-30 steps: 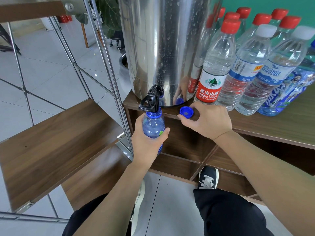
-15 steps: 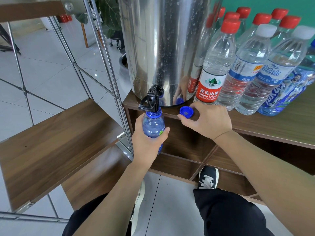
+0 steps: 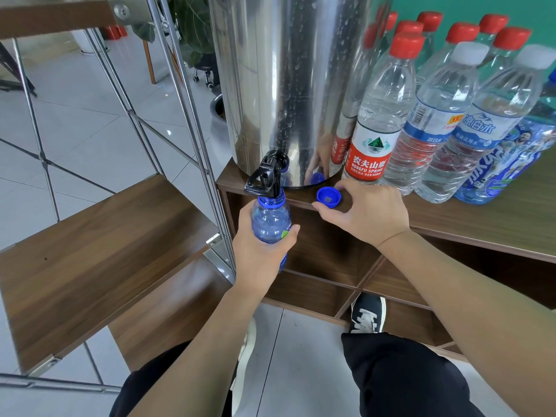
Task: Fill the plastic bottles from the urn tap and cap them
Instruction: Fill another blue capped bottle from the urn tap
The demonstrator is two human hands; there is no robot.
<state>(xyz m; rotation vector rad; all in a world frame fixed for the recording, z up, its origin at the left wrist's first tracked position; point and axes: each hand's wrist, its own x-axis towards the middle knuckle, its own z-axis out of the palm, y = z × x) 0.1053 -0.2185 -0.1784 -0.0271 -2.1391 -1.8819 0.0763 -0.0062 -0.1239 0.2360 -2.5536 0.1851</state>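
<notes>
**Blue bottle held at the urn tap, cap waiting on the shelf**

Gripping the blue bottle (image 3: 270, 224) in my left hand (image 3: 261, 251), I hold it upright with its open mouth directly under the black tap (image 3: 264, 180) of the steel urn (image 3: 282, 85). My fingers and thumb wrap around the lower body of the bottle, and its neck ring touches or nearly touches the tap's spout. The bottle hangs in front of the wooden shelf (image 3: 481, 224), not resting on it. Whether water is running I cannot tell.

My right hand (image 3: 364, 215) lies on the shelf edge just right of the tap, with its thumb and forefinger curled round the blue cap (image 3: 328, 198). The cap sits on the wood, hollow side up. The fingertips look to be in contact with its rim, though how firm the pinch is I cannot tell.

Right of the urn stands a cluster of capped bottles. The red-label bottle (image 3: 376, 127) with a red cap is nearest the urn, and two white-capped bottles (image 3: 445, 124) with blue labels stand beside it, close together. More red-capped bottles (image 3: 463, 33) stand behind them against a green wall (image 3: 469, 7).

Left of the shelf stands a metal-framed rack (image 3: 192, 109) with a wooden board (image 3: 90, 251). Below, my black trousers (image 3: 400, 380) and a black shoe (image 3: 368, 314) show over the tiled floor (image 3: 90, 121).
</notes>
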